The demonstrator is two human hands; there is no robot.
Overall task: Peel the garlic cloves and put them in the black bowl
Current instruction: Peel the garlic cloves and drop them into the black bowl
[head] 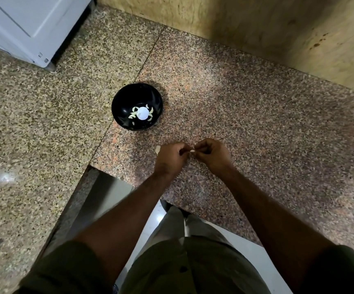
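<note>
The black bowl (127, 96) stands on the granite counter, with several peeled garlic cloves (133, 115) around a white glare spot at its bottom. Nearer to me, my left hand (169, 155) and my right hand (211, 153) meet over the counter, fingers curled, and pinch a small white garlic clove (192, 151) between them. Most of the clove is hidden by my fingers. A pale bit of garlic or skin (157, 149) lies on the counter just left of my left hand.
The speckled granite counter (256, 124) runs into a corner with a yellowish tiled wall (256, 28) at the back right. A white appliance (23, 24) stands at the back left. The counter's front edge and a gap to the floor (108, 194) lie below my hands.
</note>
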